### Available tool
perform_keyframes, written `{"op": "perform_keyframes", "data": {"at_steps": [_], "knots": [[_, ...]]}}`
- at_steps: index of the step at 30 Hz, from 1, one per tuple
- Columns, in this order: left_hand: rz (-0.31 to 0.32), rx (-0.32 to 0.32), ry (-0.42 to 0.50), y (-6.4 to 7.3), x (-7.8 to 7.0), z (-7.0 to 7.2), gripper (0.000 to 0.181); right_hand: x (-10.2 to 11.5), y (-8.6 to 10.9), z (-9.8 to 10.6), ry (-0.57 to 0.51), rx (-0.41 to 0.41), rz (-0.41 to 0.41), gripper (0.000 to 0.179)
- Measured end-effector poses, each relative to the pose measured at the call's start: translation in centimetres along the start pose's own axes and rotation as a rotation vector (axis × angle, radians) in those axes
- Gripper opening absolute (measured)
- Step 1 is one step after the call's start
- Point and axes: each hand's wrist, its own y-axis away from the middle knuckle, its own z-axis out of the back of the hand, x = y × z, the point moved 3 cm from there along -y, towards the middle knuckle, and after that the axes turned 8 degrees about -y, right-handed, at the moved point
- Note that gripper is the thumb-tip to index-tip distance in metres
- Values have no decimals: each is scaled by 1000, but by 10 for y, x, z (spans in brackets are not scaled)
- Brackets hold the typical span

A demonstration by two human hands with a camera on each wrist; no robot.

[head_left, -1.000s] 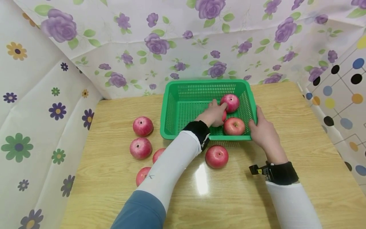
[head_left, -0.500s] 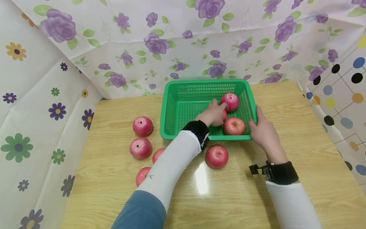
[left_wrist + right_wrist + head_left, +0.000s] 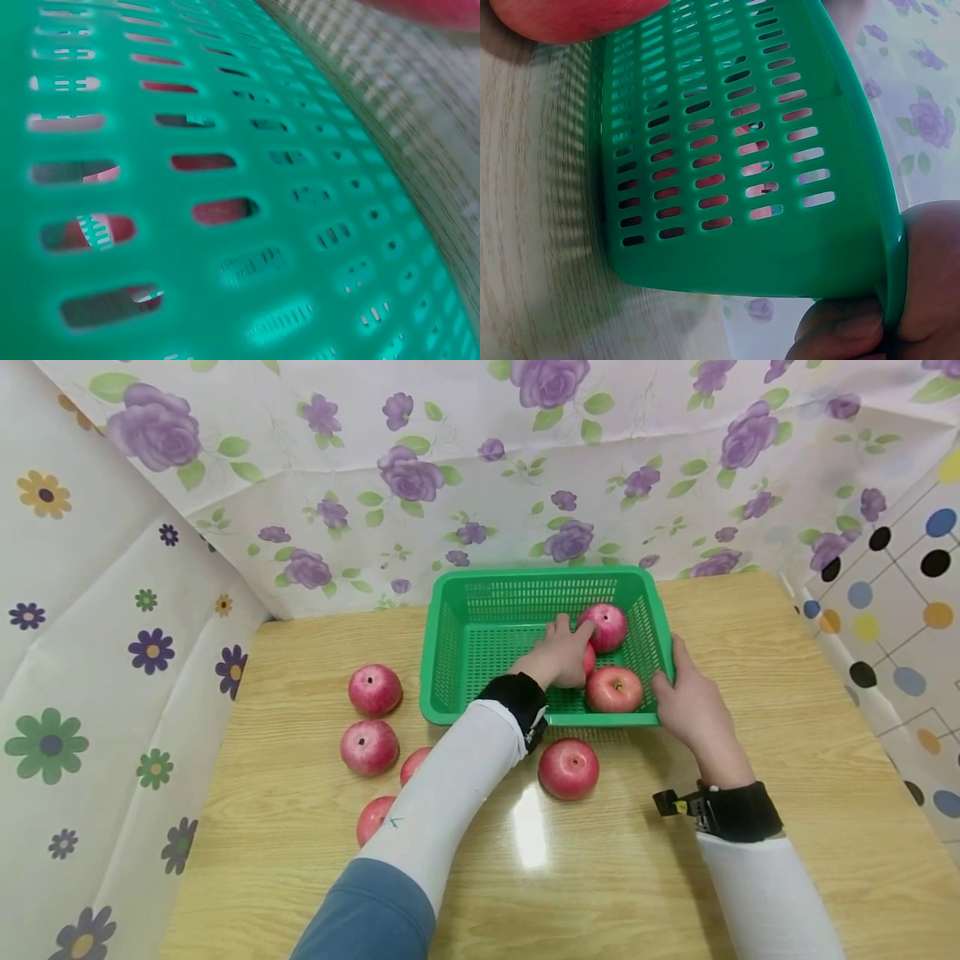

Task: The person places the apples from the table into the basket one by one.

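left hand (image 3: 558, 658): fingers curled round red apple (image 3: 589, 658) inside green basket (image 3: 483, 652) | right hand (image 3: 692, 706): clamped on basket's right side | two other apples (image 3: 615, 691): inside, nearby

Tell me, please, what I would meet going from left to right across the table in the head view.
The farthest loose apple, left hand, stemmed apple inside the green basket, right hand.

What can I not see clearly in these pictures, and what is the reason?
Head view: most of the apple under the left hand, which covers it.
Head view: parts of two apples, behind the left sleeve.
Left wrist view: what lies inside, mostly blocked by the basket wall.
Right wrist view: much of the right hand, cut off by the edge.
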Motion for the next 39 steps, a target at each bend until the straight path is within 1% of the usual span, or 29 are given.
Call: {"op": "perform_keyframes", "data": {"at_steps": [7,16,21,26,30,39], "knots": [[-16,-30,-21,3,2,4,90,1,0,0,7,1,-5,66],[-26,-22,2,7,2,8,90,2,0,-1,8,4,-2,66],[-19,-39,6,10,4,12,93,2,0,-1,11,8,-2,66],[-19,-50,6,14,6,16,94,1,-1,-1,13,6,3,66],[-24,-47,9,16,9,18,96,1,-1,-1,20,4,7,66],[-8,-62,52,25,17,22,96,3,-1,-1,6,14,7,67]]}}
